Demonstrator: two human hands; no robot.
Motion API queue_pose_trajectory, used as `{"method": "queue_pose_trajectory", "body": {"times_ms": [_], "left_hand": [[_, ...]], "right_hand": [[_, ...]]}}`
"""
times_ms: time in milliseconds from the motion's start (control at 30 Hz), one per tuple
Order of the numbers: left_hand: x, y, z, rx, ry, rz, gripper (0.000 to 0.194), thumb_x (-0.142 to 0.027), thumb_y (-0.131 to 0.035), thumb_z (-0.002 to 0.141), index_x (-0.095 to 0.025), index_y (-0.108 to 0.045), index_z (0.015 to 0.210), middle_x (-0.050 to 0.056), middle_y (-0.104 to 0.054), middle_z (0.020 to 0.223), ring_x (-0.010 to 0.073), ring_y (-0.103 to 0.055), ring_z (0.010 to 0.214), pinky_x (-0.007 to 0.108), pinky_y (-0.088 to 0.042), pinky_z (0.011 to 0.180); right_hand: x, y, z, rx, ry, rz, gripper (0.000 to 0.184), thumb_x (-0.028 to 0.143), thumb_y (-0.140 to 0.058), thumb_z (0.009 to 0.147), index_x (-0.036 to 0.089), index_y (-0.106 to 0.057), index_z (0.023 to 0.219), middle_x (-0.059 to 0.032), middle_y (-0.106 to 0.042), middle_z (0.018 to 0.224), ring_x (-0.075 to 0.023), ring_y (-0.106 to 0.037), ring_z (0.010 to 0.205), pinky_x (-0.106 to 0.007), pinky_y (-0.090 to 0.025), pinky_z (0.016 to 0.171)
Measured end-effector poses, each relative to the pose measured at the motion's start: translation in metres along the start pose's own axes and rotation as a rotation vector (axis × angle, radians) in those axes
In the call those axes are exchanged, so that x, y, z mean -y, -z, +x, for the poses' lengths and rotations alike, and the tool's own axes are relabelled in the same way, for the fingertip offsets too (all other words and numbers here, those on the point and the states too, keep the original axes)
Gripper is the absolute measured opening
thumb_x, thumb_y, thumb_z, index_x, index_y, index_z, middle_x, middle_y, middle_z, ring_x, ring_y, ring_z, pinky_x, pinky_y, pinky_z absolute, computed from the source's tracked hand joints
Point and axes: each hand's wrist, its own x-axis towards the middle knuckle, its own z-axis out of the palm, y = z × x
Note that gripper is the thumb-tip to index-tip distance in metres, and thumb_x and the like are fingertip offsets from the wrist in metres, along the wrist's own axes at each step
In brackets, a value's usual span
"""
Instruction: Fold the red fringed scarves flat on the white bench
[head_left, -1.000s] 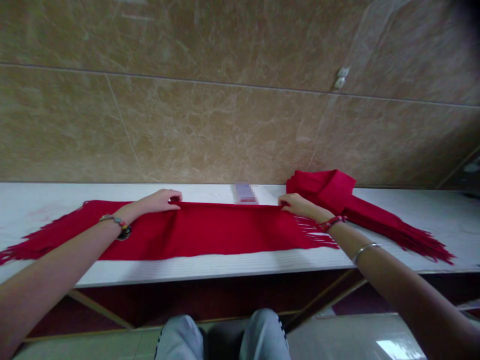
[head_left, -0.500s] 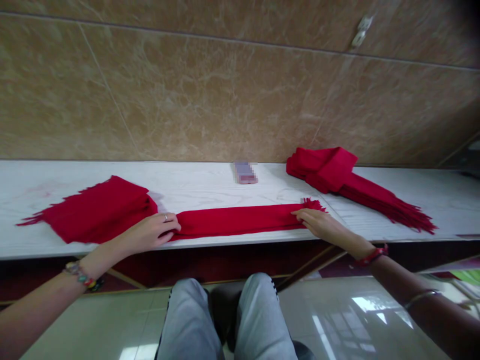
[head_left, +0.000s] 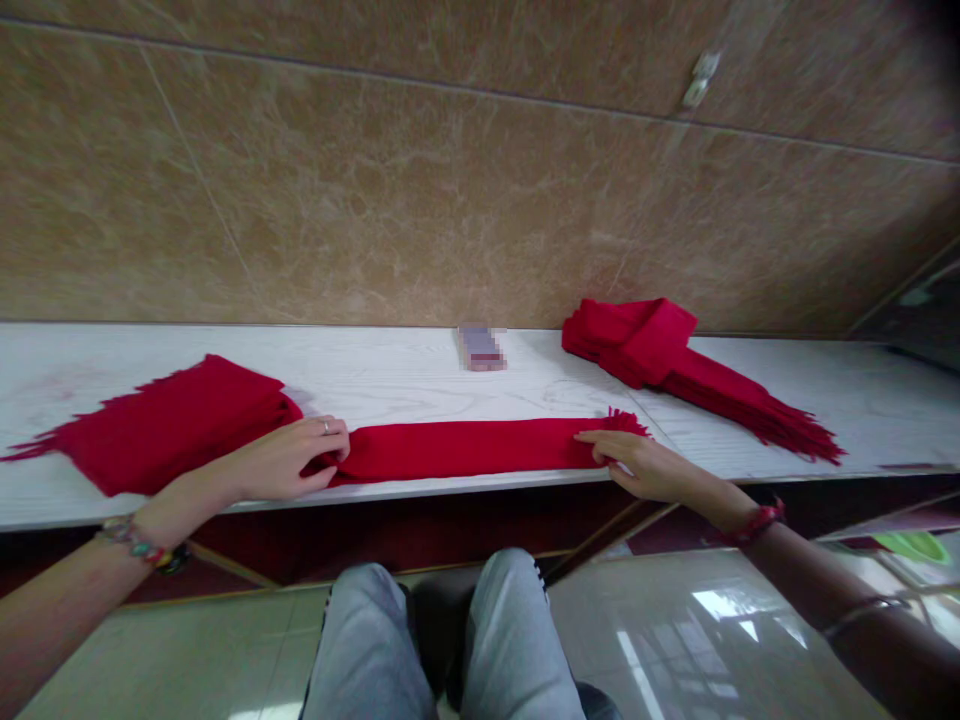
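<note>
A long red scarf (head_left: 465, 450) lies in a narrow flat strip along the front of the white counter, its short fringe at the right end. My left hand (head_left: 307, 458) is closed on the strip's left end, thumb low and fingers curled over the cloth. Beside it, a wide fringed piece of red cloth (head_left: 172, 420) spreads to the left; whether it joins the strip is hidden under the hand. Near the fringe, my right hand (head_left: 637, 462) rests on the strip with its index finger stretched out and thumb apart.
Another red scarf (head_left: 630, 340), folded over itself, lies at the back right with its fringe toward the front. A blurred phone-like object (head_left: 481, 348) sits against the tiled wall (head_left: 420, 200). The white counter (head_left: 390, 385) has open shelves beneath its front edge.
The view has shifted slightly. My right hand's fingers now lie flatter and farther in from the fringe. My left hand keeps its grip at the strip's left end.
</note>
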Motion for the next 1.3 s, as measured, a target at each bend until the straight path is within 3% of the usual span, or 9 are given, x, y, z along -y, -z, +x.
{"method": "queue_pose_trajectory", "body": {"times_ms": [167, 333, 467, 733, 900, 1033, 1167, 1233, 1300], "left_hand": [[-0.019, 0.006, 0.051, -0.16, 0.073, 0.038, 0.033, -0.035, -0.034, 0.087, -0.015, -0.058, 0.098, 0.009, -0.054, 0.104, 0.0194, -0.051, 0.097, 0.033, -0.038, 0.091], [-0.044, -0.028, 0.096, -0.045, 0.133, 0.16, 0.041, -0.03, -0.034, 0.089, -0.024, -0.041, 0.129, 0.011, -0.034, 0.138, 0.0267, -0.032, 0.125, 0.043, -0.027, 0.101], [-0.052, -0.055, 0.104, -0.007, -0.033, 0.16, 0.045, -0.028, -0.026, 0.092, -0.029, -0.027, 0.137, 0.003, -0.019, 0.147, 0.0229, -0.015, 0.134, 0.042, -0.016, 0.106], [0.007, -0.048, 0.129, 0.051, -0.092, 0.135, 0.046, -0.038, -0.022, 0.094, -0.03, -0.021, 0.138, -0.002, -0.019, 0.146, 0.0202, -0.006, 0.135, 0.043, -0.006, 0.107], [0.047, -0.046, 0.114, 0.018, -0.052, 0.165, 0.046, -0.038, -0.021, 0.094, -0.031, -0.021, 0.139, -0.003, -0.019, 0.146, 0.0198, -0.003, 0.135, 0.04, -0.007, 0.107], [0.059, -0.047, 0.097, 0.018, -0.026, 0.173, 0.046, -0.037, -0.021, 0.094, -0.032, -0.017, 0.139, -0.003, -0.016, 0.147, 0.02, -0.004, 0.135, 0.041, -0.007, 0.107], [0.06, -0.048, 0.095, 0.013, -0.035, 0.166, 0.046, -0.037, -0.021, 0.094, -0.032, -0.016, 0.139, -0.003, -0.017, 0.147, 0.0194, -0.003, 0.135, 0.04, -0.009, 0.107], [0.061, -0.049, 0.097, 0.009, -0.035, 0.164, 0.046, -0.037, -0.021, 0.093, -0.031, -0.019, 0.139, -0.003, -0.018, 0.147, 0.0197, -0.004, 0.135, 0.039, -0.009, 0.107], [0.059, -0.049, 0.1, 0.006, -0.042, 0.155, 0.046, -0.038, -0.022, 0.093, -0.031, -0.02, 0.139, -0.003, -0.019, 0.146, 0.0196, -0.004, 0.135, 0.038, -0.01, 0.107]], "right_hand": [[0.007, 0.004, 0.039, -0.093, -0.097, 0.01, 0.024, 0.025, -0.039, 0.084, 0.017, -0.059, 0.094, -0.0126, -0.057, 0.117, -0.0214, -0.053, 0.108, -0.037, -0.042, 0.093], [0.019, -0.031, 0.069, -0.058, -0.144, -0.099, 0.044, 0.034, -0.031, 0.09, 0.015, -0.041, 0.129, -0.014, -0.039, 0.136, -0.0278, -0.032, 0.127, -0.049, -0.032, 0.099], [0.01, -0.044, 0.066, 0.014, -0.138, -0.119, 0.047, 0.036, -0.022, 0.093, 0.019, -0.03, 0.136, -0.0103, -0.032, 0.141, -0.0262, -0.026, 0.13, -0.05, -0.029, 0.1], [-0.016, -0.045, 0.102, 0.01, -0.25, -0.125, 0.052, 0.042, -0.024, 0.092, 0.015, -0.029, 0.137, -0.0103, -0.029, 0.142, -0.0257, -0.022, 0.131, -0.047, -0.024, 0.103], [-0.015, -0.051, 0.126, -0.018, -0.228, -0.187, 0.049, 0.04, -0.023, 0.092, 0.018, -0.032, 0.135, -0.0093, -0.034, 0.14, -0.0256, -0.028, 0.129, -0.049, -0.028, 0.1], [-0.037, -0.054, 0.099, -0.022, -0.305, -0.293, 0.047, 0.034, -0.022, 0.092, 0.016, -0.034, 0.134, -0.0114, -0.035, 0.14, -0.0275, -0.032, 0.126, -0.052, -0.032, 0.096], [-0.066, -0.046, 0.061, -0.033, -0.517, -0.375, 0.044, 0.025, -0.025, 0.09, 0.015, -0.038, 0.131, -0.0148, -0.04, 0.135, -0.0298, -0.04, 0.12, -0.055, -0.036, 0.091], [-0.068, -0.036, 0.056, -0.107, -0.575, -0.413, 0.044, 0.019, -0.031, 0.086, 0.011, -0.043, 0.127, -0.0173, -0.045, 0.131, -0.0305, -0.042, 0.118, -0.054, -0.035, 0.093], [-0.055, -0.027, 0.068, -0.204, -0.496, -0.388, 0.043, 0.016, -0.035, 0.083, 0.01, -0.046, 0.124, -0.0174, -0.047, 0.129, -0.0285, -0.041, 0.119, -0.049, -0.033, 0.097]]}}
